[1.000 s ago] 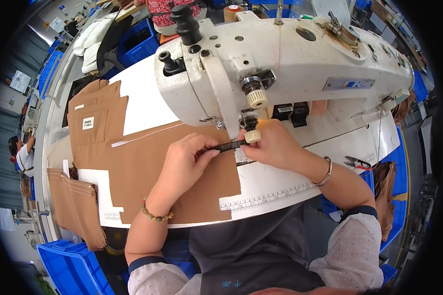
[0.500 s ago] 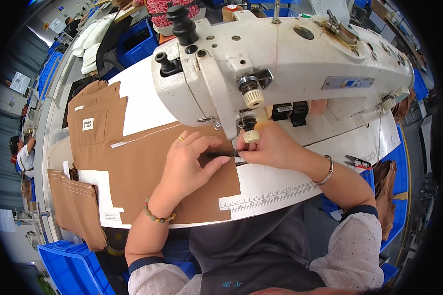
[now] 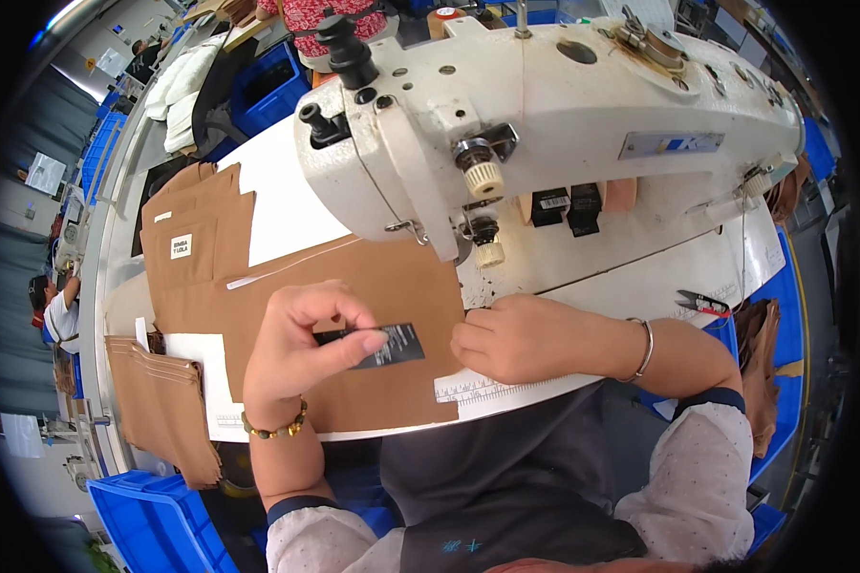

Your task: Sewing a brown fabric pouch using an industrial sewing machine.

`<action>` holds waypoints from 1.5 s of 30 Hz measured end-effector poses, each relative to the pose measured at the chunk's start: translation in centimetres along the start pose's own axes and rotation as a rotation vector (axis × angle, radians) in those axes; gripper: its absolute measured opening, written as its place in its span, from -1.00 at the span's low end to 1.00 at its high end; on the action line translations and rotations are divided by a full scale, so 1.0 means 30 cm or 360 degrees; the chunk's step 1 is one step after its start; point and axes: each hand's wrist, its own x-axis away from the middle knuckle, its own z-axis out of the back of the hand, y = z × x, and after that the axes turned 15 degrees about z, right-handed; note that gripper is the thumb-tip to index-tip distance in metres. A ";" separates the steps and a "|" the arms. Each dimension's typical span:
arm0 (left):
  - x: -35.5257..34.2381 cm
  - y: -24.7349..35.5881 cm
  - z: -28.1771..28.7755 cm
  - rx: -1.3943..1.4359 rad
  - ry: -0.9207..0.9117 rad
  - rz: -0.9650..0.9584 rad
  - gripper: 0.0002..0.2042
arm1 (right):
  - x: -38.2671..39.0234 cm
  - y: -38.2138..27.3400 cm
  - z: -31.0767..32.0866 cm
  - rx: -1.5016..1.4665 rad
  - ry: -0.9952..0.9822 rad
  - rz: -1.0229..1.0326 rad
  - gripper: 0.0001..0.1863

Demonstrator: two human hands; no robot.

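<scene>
Between the thumb and fingers of my left hand (image 3: 311,339) is a small black label (image 3: 397,346) with pale print, held above the brown fabric piece (image 3: 354,396). My right hand (image 3: 516,336) rests at the right edge of that fabric, its fingers curled in; whatever they may grip is hidden. The fabric lies flat on the white table, its upper edge reaching the white sewing machine (image 3: 564,105). A pocket (image 3: 183,250) with a white label shows on its left part. A thin white strip (image 3: 287,267) lies across the fabric.
Red-and-black thread snips (image 3: 703,304) lie on the right of the table. Rolls of black labels (image 3: 583,208) stand beneath the machine arm. Folded brown pieces (image 3: 162,401) hang over the front-left edge above a blue crate (image 3: 158,516). Other people sit farther off.
My left hand has moved left and toward me, bringing the black label away from the machine. My right hand has come down from below the needle area to the fabric's right edge.
</scene>
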 end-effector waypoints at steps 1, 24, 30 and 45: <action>0.015 0.008 -0.007 -0.0014 -0.0011 0.0008 -0.93 | 0.004 0.001 -0.021 0.0164 -0.0012 0.0054 -0.75; -0.088 -0.076 -0.236 -0.0573 -0.0123 0.0162 -0.91 | -0.041 0.083 -0.004 -0.0705 0.1246 -0.0722 -0.88; -0.207 -0.084 -0.141 -0.0865 0.0233 0.0362 -0.85 | 0.027 0.075 -0.011 -0.0274 0.0617 -0.0228 -0.81; -0.243 -0.084 -0.126 -0.0828 0.0297 0.0463 -0.87 | 0.022 0.025 -0.004 -0.0072 0.0205 -0.0003 -0.73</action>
